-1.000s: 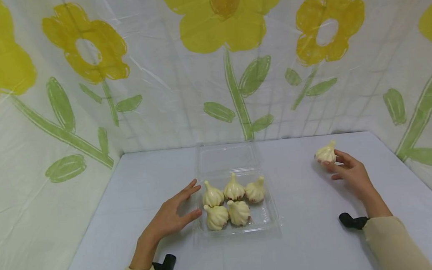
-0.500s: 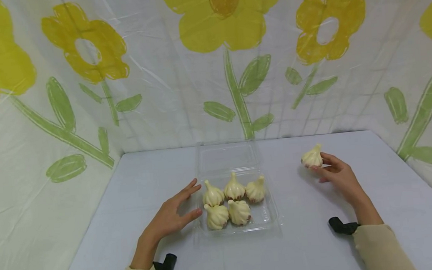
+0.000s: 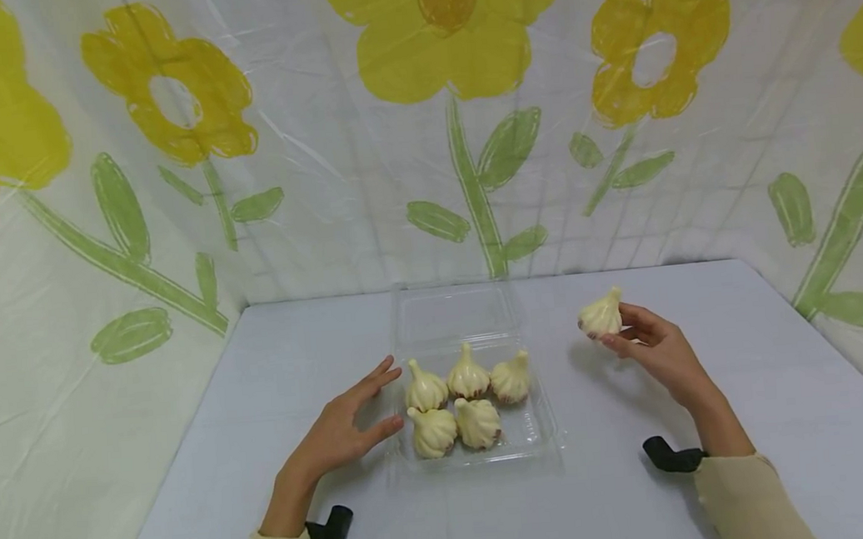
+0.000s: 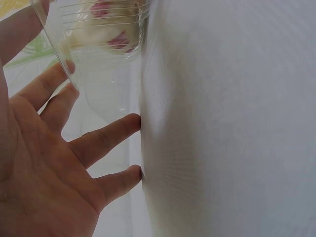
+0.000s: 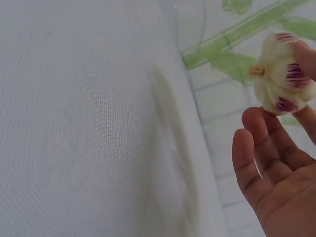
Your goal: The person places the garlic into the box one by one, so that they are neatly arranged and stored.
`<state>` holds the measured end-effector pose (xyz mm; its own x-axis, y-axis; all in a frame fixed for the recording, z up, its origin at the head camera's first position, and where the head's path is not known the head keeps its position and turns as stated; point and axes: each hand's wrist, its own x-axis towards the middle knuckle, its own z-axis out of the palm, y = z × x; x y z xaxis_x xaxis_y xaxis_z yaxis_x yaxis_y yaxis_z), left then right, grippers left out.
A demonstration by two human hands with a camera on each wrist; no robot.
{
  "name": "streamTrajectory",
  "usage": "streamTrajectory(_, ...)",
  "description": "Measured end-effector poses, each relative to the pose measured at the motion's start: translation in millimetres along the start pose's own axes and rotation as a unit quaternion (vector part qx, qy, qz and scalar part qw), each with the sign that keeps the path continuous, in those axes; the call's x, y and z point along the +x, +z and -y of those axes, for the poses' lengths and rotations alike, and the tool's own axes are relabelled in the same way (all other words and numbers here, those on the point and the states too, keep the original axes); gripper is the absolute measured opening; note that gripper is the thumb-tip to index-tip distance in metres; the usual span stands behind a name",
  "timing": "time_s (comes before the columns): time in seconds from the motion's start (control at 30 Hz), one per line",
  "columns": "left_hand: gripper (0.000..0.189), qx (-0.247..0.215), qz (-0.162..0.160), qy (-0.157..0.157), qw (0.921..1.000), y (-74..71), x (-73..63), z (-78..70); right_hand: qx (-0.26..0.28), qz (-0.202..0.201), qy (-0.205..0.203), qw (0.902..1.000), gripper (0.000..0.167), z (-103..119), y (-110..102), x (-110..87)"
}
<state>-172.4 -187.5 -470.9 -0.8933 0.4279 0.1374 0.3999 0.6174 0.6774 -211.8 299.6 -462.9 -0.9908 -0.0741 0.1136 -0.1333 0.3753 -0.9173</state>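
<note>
A garlic bulb (image 3: 600, 314), cream with purple streaks near its root end in the right wrist view, is pinched between the thumb and fingers of my right hand (image 3: 655, 350). It hangs above the table, right of the clear plastic clamshell box (image 3: 530, 446). Inside that box sit several more garlic bulbs (image 3: 468, 375), three in the back row and two in front; the front right part of the base holds none. My left hand (image 3: 341, 430) lies at the box's left side, fingers spread. In the left wrist view its fingertips (image 4: 69, 66) touch the clear rim.
The box's lid (image 3: 453, 314) is folded back toward the rear of the white table (image 3: 315, 328). Behind the table hangs a white curtain (image 3: 320, 185) printed with yellow flowers. Black wrist-worn pieces (image 3: 673, 455) sit at both sleeves.
My right hand has carried the garlic bulb leftward over the table, closer to the box. The left hand and the bulbs in the box have stayed in place.
</note>
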Motion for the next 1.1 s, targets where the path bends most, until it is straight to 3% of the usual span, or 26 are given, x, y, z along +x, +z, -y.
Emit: streamTrajectory(1.1,0.068,0.0,0.003,0.0,1.0,-0.9,0.8,0.8,-0.044,0.093,-0.057,0.993,0.054,40.4,28.1,-6.6)
